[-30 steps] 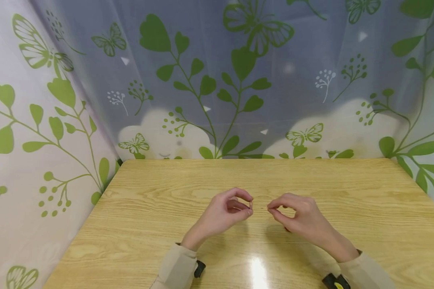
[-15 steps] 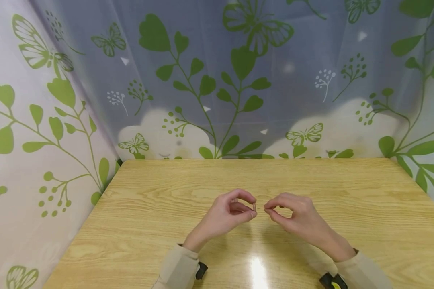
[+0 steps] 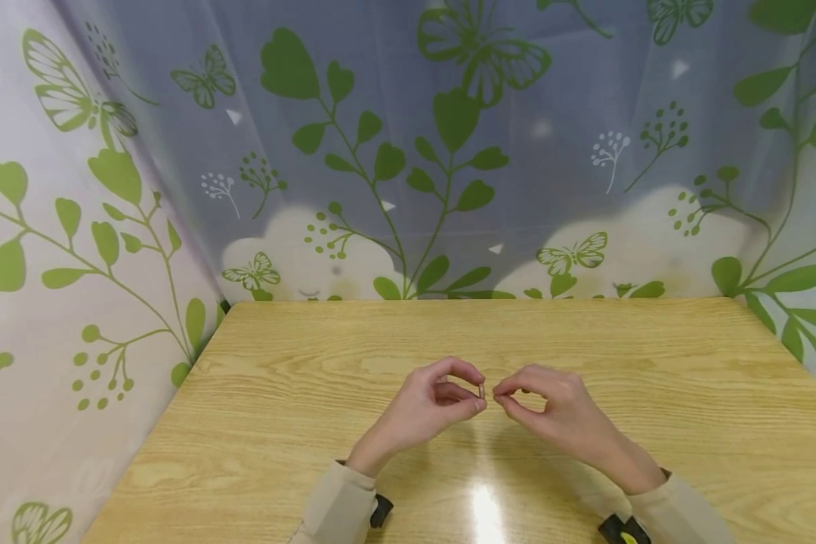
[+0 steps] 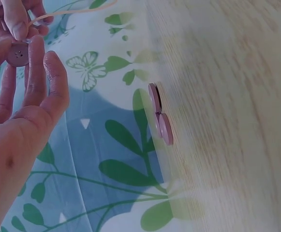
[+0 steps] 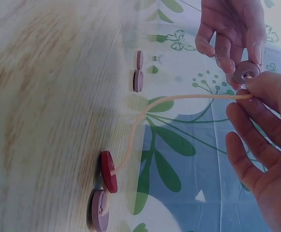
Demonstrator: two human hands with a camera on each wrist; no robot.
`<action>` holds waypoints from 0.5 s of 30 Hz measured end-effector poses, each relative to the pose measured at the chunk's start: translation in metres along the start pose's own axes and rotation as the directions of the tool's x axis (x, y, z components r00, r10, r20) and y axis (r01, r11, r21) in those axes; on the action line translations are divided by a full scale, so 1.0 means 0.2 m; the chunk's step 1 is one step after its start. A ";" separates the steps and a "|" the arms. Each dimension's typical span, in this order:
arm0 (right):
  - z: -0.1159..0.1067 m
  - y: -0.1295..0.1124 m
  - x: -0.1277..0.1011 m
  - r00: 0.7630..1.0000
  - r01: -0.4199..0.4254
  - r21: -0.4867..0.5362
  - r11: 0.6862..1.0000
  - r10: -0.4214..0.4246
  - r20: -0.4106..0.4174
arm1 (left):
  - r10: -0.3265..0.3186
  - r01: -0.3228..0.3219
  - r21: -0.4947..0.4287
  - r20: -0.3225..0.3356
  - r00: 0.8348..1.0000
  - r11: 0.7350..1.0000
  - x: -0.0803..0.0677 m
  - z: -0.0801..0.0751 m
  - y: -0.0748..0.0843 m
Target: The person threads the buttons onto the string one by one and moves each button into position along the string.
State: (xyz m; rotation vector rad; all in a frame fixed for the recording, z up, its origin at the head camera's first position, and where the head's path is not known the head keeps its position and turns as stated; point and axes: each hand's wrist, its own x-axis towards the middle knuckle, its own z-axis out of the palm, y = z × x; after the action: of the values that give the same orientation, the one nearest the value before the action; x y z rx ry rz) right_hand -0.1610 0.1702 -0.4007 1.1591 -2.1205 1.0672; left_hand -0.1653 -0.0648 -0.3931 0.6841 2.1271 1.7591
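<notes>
My left hand (image 3: 431, 397) pinches a round mauve button (image 4: 19, 54) on edge between thumb and fingers, its small holes showing in the left wrist view. Just right of it, my right hand (image 3: 557, 400) pinches a thin peach-coloured cord (image 5: 179, 96) close to its end, and the fingertips sit right at the button's face. From these fingers the cord curves down to a red button (image 5: 109, 171), entering near its middle, and on to a second mauve button (image 5: 100, 210). In the head view the cord and these buttons are hidden by my hands.
More mauve buttons (image 4: 166, 129) stand out along the wooden table (image 3: 313, 340) in the left wrist view; two of them, one button (image 5: 139, 60) above another (image 5: 139, 81), show in the right wrist view. A printed leaf-and-butterfly curtain (image 3: 408, 151) hangs behind the table.
My two hands have come closer together: the left with its button has shifted right, and the right has shifted slightly left, so the gap between their fingertips is narrower.
</notes>
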 end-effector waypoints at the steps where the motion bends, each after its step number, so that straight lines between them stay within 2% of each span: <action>1: 0.00 0.00 0.00 1.000 0.007 0.002 1.000 -0.007 -0.003 | 0.001 -0.001 -0.002 0.002 1.000 1.000 0.00 0.00 0.00; 5: 0.01 0.00 0.01 1.000 0.025 0.010 1.000 -0.025 -0.007 | 0.002 -0.002 -0.009 0.009 1.000 1.000 0.00 0.00 0.00; 11: 0.01 0.00 0.00 1.000 -0.007 0.003 1.000 0.007 0.010 | -0.006 0.006 -0.020 0.015 1.000 1.000 0.00 0.01 0.00; 15: 0.01 0.00 0.00 1.000 0.005 0.001 1.000 -0.005 -0.001 | -0.023 0.023 -0.025 0.016 1.000 0.999 0.00 0.01 0.01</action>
State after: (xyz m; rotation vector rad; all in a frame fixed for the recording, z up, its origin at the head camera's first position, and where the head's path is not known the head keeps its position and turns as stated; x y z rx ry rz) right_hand -0.1609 0.1677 -0.4018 1.1632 -2.1156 1.0672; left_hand -0.1643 -0.0634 -0.3925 0.6624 2.0908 1.7597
